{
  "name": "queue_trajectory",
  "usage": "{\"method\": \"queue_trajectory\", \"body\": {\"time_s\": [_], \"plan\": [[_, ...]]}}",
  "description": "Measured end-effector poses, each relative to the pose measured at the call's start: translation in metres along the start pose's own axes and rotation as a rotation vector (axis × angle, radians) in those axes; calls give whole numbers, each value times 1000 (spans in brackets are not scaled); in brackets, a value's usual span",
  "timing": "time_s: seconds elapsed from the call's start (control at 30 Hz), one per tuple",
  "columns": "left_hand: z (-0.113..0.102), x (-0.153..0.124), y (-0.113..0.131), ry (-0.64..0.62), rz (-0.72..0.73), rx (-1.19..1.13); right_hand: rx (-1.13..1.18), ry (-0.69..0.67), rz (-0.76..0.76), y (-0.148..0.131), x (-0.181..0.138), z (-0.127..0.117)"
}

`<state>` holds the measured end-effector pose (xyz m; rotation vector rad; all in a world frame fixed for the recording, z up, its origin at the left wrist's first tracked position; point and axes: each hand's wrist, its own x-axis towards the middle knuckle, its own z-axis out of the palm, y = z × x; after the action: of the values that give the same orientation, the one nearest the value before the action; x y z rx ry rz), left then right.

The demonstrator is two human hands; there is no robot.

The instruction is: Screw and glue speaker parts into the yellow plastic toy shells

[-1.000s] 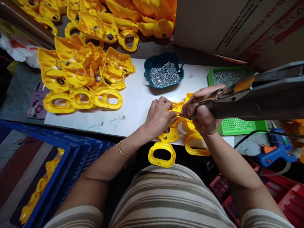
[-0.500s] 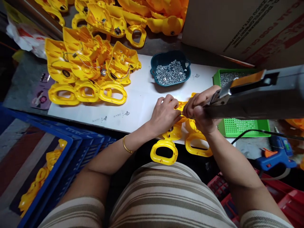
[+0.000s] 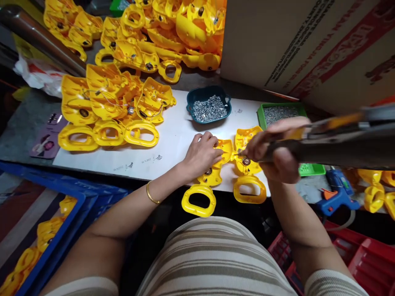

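My left hand (image 3: pixel 202 158) is bent over a yellow plastic shell half (image 3: pixel 212 176), its fingers gripping the shell's upper part. The shell's oval handle (image 3: pixel 199 200) juts past the table's front edge. In my right hand (image 3: pixel 277 152) is a long dark power screwdriver (image 3: pixel 327 144), blurred by motion. Its thin bit points left, close to the narrow end of the held shell; whether it touches cannot be made out. Beside it lies a second yellow shell (image 3: pixel 246 164) with a round metal part inside, partly behind my right fingers.
A dark teal bowl (image 3: pixel 189 107) of small screws and a green basket (image 3: pixel 262 119) of metal pieces stand behind my hands. Wired yellow shells (image 3: pixel 101 98) are piled at left. A cardboard box (image 3: pixel 253 45) rises behind; a blue glue gun (image 3: pixel 338 201) lies at right.
My right hand and the screwdriver have drawn right, away from my left hand, uncovering more of the second shell. My left hand still grips its shell. The camera view has shifted.
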<state>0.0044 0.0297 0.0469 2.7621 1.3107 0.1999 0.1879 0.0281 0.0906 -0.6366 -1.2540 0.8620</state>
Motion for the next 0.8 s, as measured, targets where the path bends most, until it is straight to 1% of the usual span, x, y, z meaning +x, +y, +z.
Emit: {"method": "queue_trajectory", "body": {"time_s": [0.07, 0.1, 0.2, 0.3, 0.43, 0.5, 0.57, 0.63, 0.7, 0.8], "plan": [[-6, -1, -7, -35, 30, -10, 30, 74, -136, -13, 4, -14], [-9, -1, -11, -54, 44, -18, 20, 117, -172, -16, 5, -22], [-15, -3, -21, -99, 77, -34, -29, 198, -141, -17, 3, -49], [-20, -4, -26, -89, 90, -54, -35, 229, -107, -13, -5, -66], [-26, 3, -22, -18, 91, -77, -34, 247, -108, -13, -11, -72], [-29, 13, -15, 27, 93, -102, -25, 240, -111, -15, -11, -72], [-32, 28, -5, 21, 131, -111, -26, 238, -105, -16, -10, -71], [-34, 46, 5, -61, 214, -81, -41, 244, -104, -17, -10, -71], [-35, 64, 15, -175, 299, -37, -56, 242, -115, -17, -11, -72], [-35, 87, 22, -330, 383, -10, -41, 233, -118, -18, -15, -75]]}}
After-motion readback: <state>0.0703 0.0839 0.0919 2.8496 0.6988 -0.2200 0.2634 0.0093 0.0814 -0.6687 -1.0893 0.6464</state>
